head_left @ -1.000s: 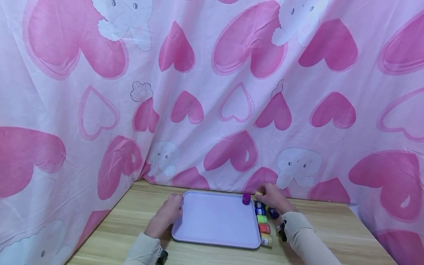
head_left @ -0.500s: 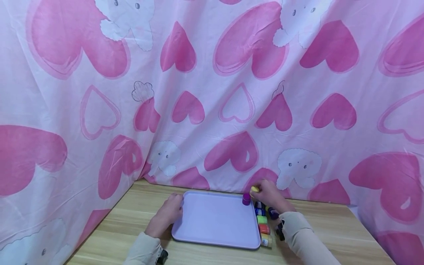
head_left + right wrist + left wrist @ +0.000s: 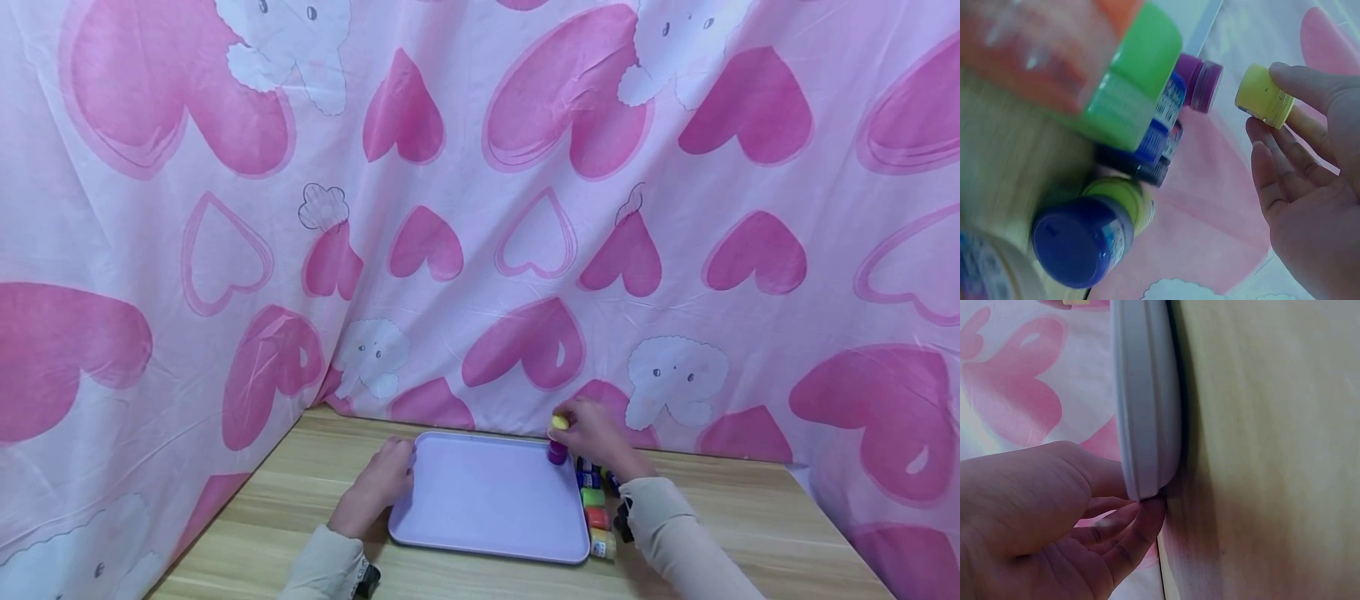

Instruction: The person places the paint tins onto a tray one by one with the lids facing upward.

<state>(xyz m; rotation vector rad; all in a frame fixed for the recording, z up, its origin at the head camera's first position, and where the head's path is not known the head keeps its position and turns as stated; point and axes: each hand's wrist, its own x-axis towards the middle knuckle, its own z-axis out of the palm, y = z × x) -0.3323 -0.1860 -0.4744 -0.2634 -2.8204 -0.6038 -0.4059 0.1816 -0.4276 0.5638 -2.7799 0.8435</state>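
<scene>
My right hand (image 3: 598, 432) pinches a small yellow paint jar (image 3: 1263, 94) between thumb and fingertips, above the tray's far right corner. Just below it in the head view, a purple paint jar (image 3: 557, 456) stands in that corner of the lilac tray (image 3: 487, 500). A gap shows between the two jars in the right wrist view. At the tray's left side, my left hand (image 3: 381, 477) grips the rim, with the thumb over the edge and fingers (image 3: 1138, 534) against the outside and underneath.
Along the tray's right side runs a row of paint jars: blue (image 3: 590, 480), green (image 3: 593, 497), orange (image 3: 598, 517) and pale yellow (image 3: 602, 544). Further right, a dark blue jar (image 3: 1079, 240) stands near a yellow-green one (image 3: 1125, 197). A heart-patterned curtain (image 3: 517, 250) backs the wooden table (image 3: 750, 517).
My right hand has carried the yellow paint jar leftward, from beyond the row of jars to above the purple jar. The left hand and the tray have stayed put.
</scene>
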